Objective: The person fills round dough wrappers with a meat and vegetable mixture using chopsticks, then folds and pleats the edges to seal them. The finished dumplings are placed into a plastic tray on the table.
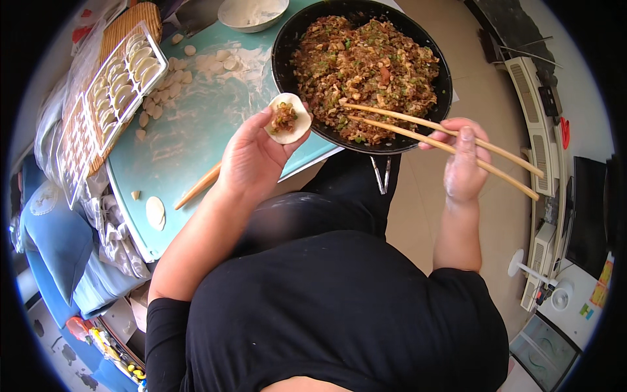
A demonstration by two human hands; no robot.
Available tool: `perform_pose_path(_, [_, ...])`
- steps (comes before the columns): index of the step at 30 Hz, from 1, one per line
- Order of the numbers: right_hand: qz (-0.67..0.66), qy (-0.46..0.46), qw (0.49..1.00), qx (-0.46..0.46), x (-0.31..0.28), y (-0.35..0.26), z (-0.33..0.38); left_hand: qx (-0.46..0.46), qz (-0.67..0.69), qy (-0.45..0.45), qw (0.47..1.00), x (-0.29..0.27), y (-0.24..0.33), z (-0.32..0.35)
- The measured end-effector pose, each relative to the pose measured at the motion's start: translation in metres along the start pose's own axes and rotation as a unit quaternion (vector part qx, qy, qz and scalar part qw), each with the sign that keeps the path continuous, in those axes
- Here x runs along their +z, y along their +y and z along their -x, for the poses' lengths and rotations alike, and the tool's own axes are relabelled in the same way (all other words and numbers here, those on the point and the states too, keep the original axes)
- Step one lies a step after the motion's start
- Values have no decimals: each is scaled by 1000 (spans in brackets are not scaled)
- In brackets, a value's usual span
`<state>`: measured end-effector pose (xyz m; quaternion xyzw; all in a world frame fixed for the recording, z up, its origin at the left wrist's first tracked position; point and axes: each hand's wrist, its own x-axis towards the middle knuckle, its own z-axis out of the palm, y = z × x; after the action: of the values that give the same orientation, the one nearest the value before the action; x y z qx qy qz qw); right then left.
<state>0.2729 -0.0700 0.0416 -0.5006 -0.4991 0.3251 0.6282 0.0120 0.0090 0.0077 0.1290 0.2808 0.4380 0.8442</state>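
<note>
your left hand [251, 157] cups one round dumpling wrapper [288, 118], fingers curled under it, with a small mound of brown and green filling sitting in its middle. the wrapper is pale, floured, and held just over the near rim of the one black pan [287, 46], which is heaped with the same minced filling [366, 72]. your right hand [462, 163] grips a pair of wooden chopsticks [444, 140], two sticks, fingers clenched around their upper half, tips resting in the filling at the pan's near edge. on the pale green surface [196, 130] lie one wooden rolling pin [199, 185], partly hidden by your left wrist, one flat rolled wrapper [155, 212] near the edge, and a scatter of small dough pieces [163, 91], too many and too blurred to count surely. one white bowl of flour [251, 13] stands at the far edge. one clear tray [111, 98] holds rows of folded dumplings at the left
</note>
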Motion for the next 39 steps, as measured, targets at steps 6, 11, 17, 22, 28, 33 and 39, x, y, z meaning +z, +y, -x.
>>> perform_pose_path(6, [21, -17, 999, -28, 18, 22, -2, 0, -5, 21, 1000, -15, 6, 15])
perform_pose_path(11, [11, -66, 997, -34, 37, 44, -9, -18, 2, 68, 998, -29, -4, 17])
perform_pose_path(17, [-11, -72, 997, 2, 43, 50, -7, -48, -16, 35, 998, -35, -16, 7])
perform_pose_path(22, [-58, -71, 996, 17, 41, 35, -3, -44, -3, 52, 998, -29, -24, -1])
perform_pose_path(28, [-59, -71, 995, -28, 42, 17, 8, -28, 4, 60, 998, -20, -23, -5])
perform_pose_path(33, [60, -116, 980, -153, 48, 5, 16, -18, 26, 65, 997, -18, -24, -4])
perform_pose_path(39, [144, -190, 936, -258, 55, -2, 21, -21, 56, 81, 995, -23, -20, 1])
